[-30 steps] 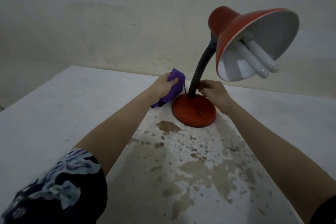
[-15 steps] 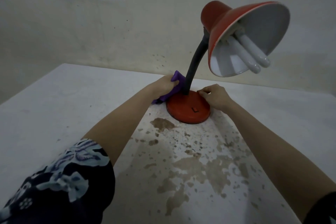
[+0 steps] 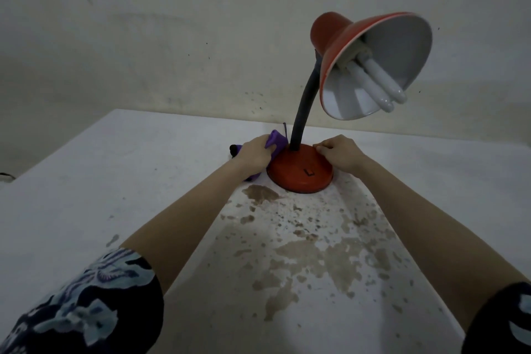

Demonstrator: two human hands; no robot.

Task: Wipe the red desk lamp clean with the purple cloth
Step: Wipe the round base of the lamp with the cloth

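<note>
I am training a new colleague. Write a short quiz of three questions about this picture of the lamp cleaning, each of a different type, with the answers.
1. True or false: the left hand presses the purple cloth against the lamp base.
2. Which part does the right hand touch? A) shade B) base C) bulb
3. Fill in: the neck of the lamp is ____ in colour.

Key: 1 true; 2 B; 3 black. The shade is red outside and white inside, and the table carries brown stains.
</note>
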